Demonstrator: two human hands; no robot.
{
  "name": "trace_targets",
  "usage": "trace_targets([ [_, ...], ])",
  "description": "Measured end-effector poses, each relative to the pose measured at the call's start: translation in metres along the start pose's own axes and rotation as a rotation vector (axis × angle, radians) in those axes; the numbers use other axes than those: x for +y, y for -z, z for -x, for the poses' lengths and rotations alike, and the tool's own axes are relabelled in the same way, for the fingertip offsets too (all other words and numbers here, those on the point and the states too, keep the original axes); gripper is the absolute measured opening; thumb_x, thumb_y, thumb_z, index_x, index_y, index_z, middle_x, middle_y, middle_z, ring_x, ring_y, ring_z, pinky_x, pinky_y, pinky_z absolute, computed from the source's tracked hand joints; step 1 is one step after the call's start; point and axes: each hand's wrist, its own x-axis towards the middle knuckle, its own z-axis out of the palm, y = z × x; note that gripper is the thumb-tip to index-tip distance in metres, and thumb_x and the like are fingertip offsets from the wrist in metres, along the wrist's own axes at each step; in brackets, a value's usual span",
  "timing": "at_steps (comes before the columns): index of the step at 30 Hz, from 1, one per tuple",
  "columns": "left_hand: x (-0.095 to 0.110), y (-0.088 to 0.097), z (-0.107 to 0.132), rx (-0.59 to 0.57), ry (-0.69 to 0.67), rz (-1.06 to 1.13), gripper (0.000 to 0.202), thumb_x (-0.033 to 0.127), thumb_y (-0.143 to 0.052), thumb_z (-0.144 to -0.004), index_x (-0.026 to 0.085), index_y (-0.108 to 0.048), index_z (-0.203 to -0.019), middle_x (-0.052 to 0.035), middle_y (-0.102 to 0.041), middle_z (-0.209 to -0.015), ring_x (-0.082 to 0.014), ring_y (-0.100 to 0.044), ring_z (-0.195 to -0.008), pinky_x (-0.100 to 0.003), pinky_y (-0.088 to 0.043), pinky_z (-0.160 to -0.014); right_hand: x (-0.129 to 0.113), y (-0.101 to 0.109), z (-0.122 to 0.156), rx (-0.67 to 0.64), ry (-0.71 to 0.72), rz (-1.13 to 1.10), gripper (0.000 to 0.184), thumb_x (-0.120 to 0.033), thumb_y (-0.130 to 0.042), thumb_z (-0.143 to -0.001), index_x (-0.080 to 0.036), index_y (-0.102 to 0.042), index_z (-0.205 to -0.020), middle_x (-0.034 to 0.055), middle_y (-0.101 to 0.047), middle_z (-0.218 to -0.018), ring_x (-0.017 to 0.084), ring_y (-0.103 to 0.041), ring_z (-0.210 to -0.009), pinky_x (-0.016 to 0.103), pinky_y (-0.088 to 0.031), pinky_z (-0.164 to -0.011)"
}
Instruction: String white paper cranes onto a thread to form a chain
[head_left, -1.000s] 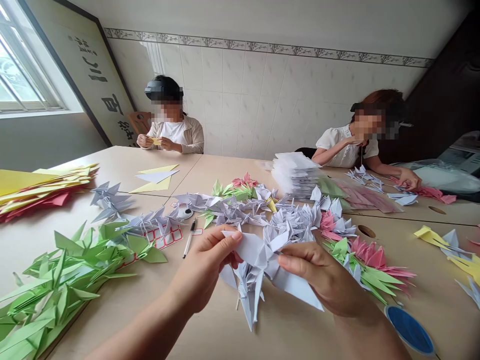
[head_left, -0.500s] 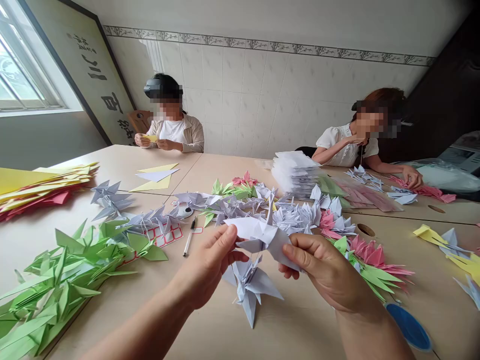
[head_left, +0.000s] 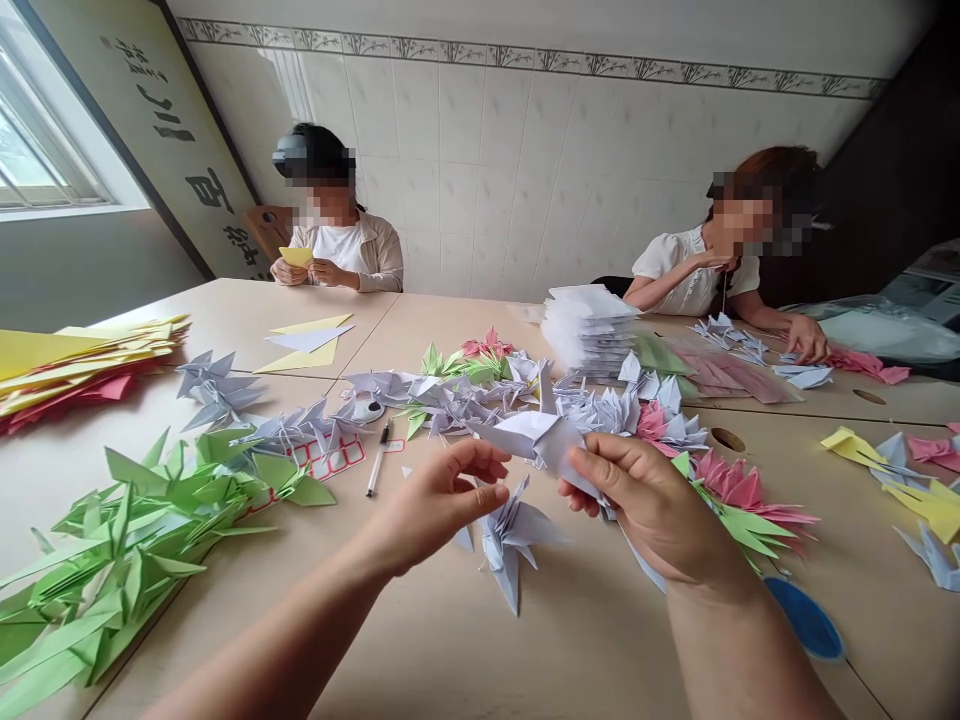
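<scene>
My right hand (head_left: 641, 495) pinches a pale lilac folded paper crane (head_left: 551, 440) by one wing, between thumb and fingers. The crane's other wing points left, towards my left hand (head_left: 442, 495). That hand's thumb and fingers are curved and apart, with nothing seen between them. Below the held crane, more pale paper cranes (head_left: 506, 550) are bunched together, partly covered by my left fingers. Whether they hang on a thread or rest on the table I cannot tell.
Green cranes (head_left: 127, 540) heap at the left, beside yellow and red paper sheets (head_left: 90, 360). A pen (head_left: 379, 460) lies mid-table. Several cranes spread behind my hands, near a stack of white packets (head_left: 589, 335). Two people (head_left: 345, 240) sit opposite, handling paper.
My left hand has let go of the crane's left wing and dropped slightly. My right hand keeps its hold, and the crane has turned a little.
</scene>
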Motion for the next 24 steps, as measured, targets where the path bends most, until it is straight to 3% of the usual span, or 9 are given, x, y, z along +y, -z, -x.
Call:
trace_targets([
  [6,-0.002,-0.002,-0.001,-0.066,-0.018,-0.151,0.025,0.038,-0.056,-0.090,0.015,-0.065,-0.095,-0.0015,-0.057,-0.077,-0.0148,-0.050,-0.073,-0.026,-0.037,-0.065,0.000,0.000,-0.001,0.007,0.017,0.019,0.033,-0.043,-0.062,-0.091,-0.018,-0.064,-0.070,-0.0005,-0.061,-0.065,0.010,-0.050,-0.059,0.023,-0.038,-0.056],
  [9,0.004,0.001,0.003,-0.063,-0.037,-0.112,0.033,0.044,-0.051,-0.093,0.016,-0.064,-0.085,0.0008,-0.053,-0.071,-0.0126,-0.047,-0.068,-0.025,-0.035,-0.062,-0.001,0.002,-0.001,0.035,0.021,0.049,0.033,-0.044,-0.061,-0.091,-0.018,-0.064,-0.071,-0.0002,-0.061,-0.066,0.011,-0.050,-0.060,0.023,-0.039,-0.056],
  [13,0.015,0.007,0.013,-0.018,-0.098,0.007,0.035,0.047,-0.049,-0.095,0.017,-0.066,-0.087,0.0021,-0.053,-0.066,-0.0113,-0.048,-0.066,-0.023,-0.035,-0.063,-0.004,0.007,0.004,0.064,0.047,0.063,0.033,-0.045,-0.061,-0.091,-0.019,-0.062,-0.071,-0.0012,-0.059,-0.066,0.011,-0.052,-0.062,0.022,-0.041,-0.056],
  [19,0.034,0.008,0.042,0.039,-0.265,0.104,0.032,0.043,-0.043,-0.100,0.022,-0.065,-0.090,0.0022,-0.058,-0.067,-0.0100,-0.051,-0.065,-0.021,-0.038,-0.067,-0.005,0.010,0.009,0.090,0.108,0.185,0.034,-0.045,-0.060,-0.091,-0.019,-0.060,-0.070,-0.0019,-0.057,-0.065,0.011,-0.052,-0.062,0.022,-0.043,-0.059],
  [22,0.045,0.005,0.063,0.035,-0.323,-0.011,0.031,0.041,-0.041,-0.101,0.024,-0.066,-0.091,0.0022,-0.059,-0.068,-0.0104,-0.054,-0.067,-0.019,-0.041,-0.067,-0.005,0.008,0.008,0.037,0.154,0.217,0.029,-0.044,-0.060,-0.092,-0.021,-0.065,-0.076,-0.0016,-0.060,-0.066,0.011,-0.054,-0.064,0.021,-0.045,-0.059],
  [24,0.050,0.001,0.075,-0.054,-0.310,-0.148,0.029,0.036,-0.041,-0.101,0.024,-0.067,-0.093,0.0007,-0.063,-0.072,-0.0113,-0.058,-0.069,-0.019,-0.044,-0.068,-0.004,0.007,0.009,-0.012,0.175,0.183,0.022,-0.041,-0.060,-0.093,-0.023,-0.067,-0.083,-0.0018,-0.063,-0.069,0.011,-0.056,-0.065,0.021,-0.046,-0.061],
])
